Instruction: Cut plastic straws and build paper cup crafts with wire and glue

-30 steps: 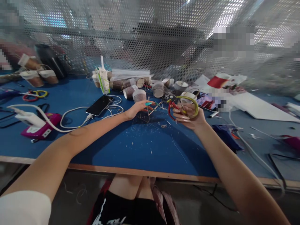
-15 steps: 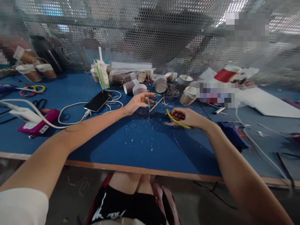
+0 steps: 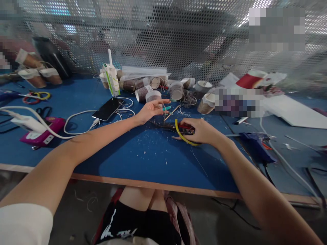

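My right hand (image 3: pixel 201 131) lies low on the blue table (image 3: pixel 143 156), closed over a pair of scissors with yellow and red handles (image 3: pixel 182 131); the blades point left toward a thin wooden stick (image 3: pixel 171 113). My left hand (image 3: pixel 152 109) hovers palm up with fingers spread just left of that stick, holding nothing. A few paper cups (image 3: pixel 149 95) lie on their sides just beyond the left hand.
A black phone (image 3: pixel 107 109) on a white cable lies left of my left hand. A pink device (image 3: pixel 42 133) and other scissors (image 3: pixel 35 97) sit far left. A blue glue gun (image 3: pixel 257 144) lies right of my right arm. A perforated metal screen (image 3: pixel 163 41) closes the back.
My right hand came down from mid-air to the table surface with the scissors and shifted left. My left hand let its fingers spread and stayed near the stick.
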Motion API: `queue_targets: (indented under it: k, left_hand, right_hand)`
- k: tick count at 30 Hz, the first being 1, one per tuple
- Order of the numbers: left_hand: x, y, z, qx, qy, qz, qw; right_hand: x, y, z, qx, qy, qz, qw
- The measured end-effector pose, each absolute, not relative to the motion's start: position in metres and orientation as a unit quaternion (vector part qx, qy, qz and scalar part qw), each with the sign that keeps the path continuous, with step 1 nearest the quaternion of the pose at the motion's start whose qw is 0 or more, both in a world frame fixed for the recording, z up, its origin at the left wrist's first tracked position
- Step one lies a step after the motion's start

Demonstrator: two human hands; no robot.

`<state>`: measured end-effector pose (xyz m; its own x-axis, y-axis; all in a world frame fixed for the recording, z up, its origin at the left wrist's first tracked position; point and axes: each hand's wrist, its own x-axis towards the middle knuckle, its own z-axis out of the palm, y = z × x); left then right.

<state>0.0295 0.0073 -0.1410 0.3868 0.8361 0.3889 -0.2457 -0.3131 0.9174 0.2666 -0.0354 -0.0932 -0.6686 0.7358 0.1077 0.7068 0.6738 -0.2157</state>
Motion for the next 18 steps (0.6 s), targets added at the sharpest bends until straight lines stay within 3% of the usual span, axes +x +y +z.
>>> queue_targets:
  k: [10,18]
  left_hand:
    - [0.0309,0.0016,-0.1372,0.591,0.255,0.480,0.596]
    - [0.0311,0.0069,-0.1386,0.553,0.225,0.445,0.667]
  right_hand:
    - [0.2620,-0.0358,-0.0979,-0.364,-0.927,0.022,0.087]
    - [0.2556,-0.0339,-0.0981,-0.368,-0.921,0.061,0.110]
